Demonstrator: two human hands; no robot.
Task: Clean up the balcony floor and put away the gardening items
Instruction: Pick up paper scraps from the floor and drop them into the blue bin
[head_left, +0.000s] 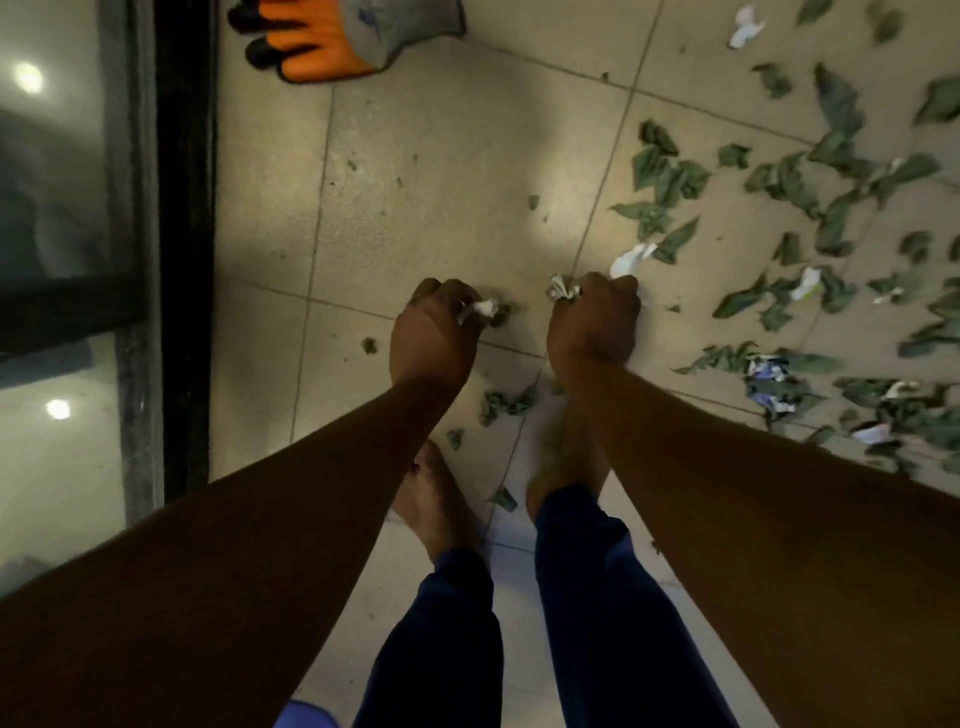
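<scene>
Beige square floor tiles (441, 156) with thin dark grout lines spread beneath and beyond the grip — lit brightest just ahead of it. Left of the grip runs a black door frame (184, 234), upright along the floor's edge. Past it, glass panes (57, 171) reflect two round lights (28, 78) — pale, blurred.

I see gardening glove (337, 39) at far edge of tiled floor (441, 156), beside door frame (184, 234) along left edge. Leaves (789, 182) and paper scraps (631, 258) scattered toward right edge. Bare feet (436, 499) at near edge, between both.
</scene>
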